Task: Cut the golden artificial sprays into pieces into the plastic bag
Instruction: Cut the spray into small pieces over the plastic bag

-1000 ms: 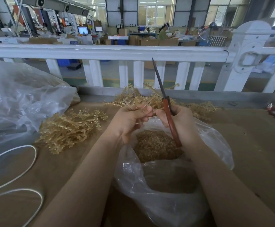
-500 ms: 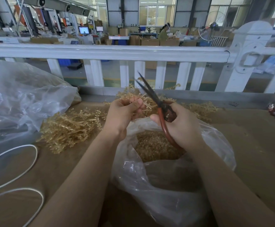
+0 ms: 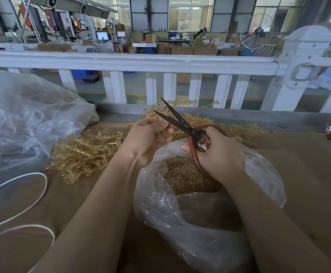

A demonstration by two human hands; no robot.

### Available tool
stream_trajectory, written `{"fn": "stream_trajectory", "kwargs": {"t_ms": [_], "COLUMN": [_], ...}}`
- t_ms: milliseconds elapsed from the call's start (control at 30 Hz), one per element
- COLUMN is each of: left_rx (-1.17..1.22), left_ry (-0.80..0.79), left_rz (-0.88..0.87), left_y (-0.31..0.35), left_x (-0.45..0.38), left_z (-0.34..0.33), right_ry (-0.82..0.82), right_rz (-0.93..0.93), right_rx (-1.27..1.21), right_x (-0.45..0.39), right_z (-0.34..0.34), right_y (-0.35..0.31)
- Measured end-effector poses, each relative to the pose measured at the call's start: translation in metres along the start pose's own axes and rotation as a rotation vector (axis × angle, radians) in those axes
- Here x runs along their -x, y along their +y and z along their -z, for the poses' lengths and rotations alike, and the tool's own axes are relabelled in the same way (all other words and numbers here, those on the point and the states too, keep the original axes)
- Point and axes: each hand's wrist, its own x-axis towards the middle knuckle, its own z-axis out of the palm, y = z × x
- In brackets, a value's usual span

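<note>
- From the head camera, my left hand was curled round a golden spray, pinching it between thumb and fingers so that its tip stuck up just above my knuckles.
- My right hand gripped the scissors by their red-brown loop handles, fingers through and round the loops.
- The dark blades stood parted in a narrow V, pointing up and to the left, with the lower blade touching or just beside the fingers of my left hand and the spray they held; I could not tell whether the spray lay between the blades.
- Both hands hung over the open mouth of the clear plastic bag, which sat on the brown table right in front of me.
- Inside the bag lay a heap of cut golden pieces, below my hands.
- A pile of uncut golden sprays lay on the table to the left of the bag, and more of them were spread behind my hands along the far edge.
- A larger crumpled clear bag sat at the far left, near that pile.
- A white cord looped over the table at the lower left.
- A white railing ran across behind the table.
</note>
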Motion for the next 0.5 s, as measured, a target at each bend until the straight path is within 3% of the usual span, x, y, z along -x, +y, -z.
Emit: {"fn": "stream_trajectory", "kwargs": {"t_ms": [333, 500], "left_rx": [-0.063, 0.025], "left_ry": [-0.058, -0.08], "left_rz": [-0.012, 0.03], "left_y": [0.0004, 0.0029], "left_x": [0.0026, 0.0034], "left_z": [0.0029, 0.0043], "right_ry": [0.011, 0.022], "right_rz": [-0.003, 0.025], "right_rx": [0.056, 0.057], "right_x": [0.001, 0.0002], "right_z": [-0.0008, -0.0014], "right_y": [0.001, 0.0009]}}
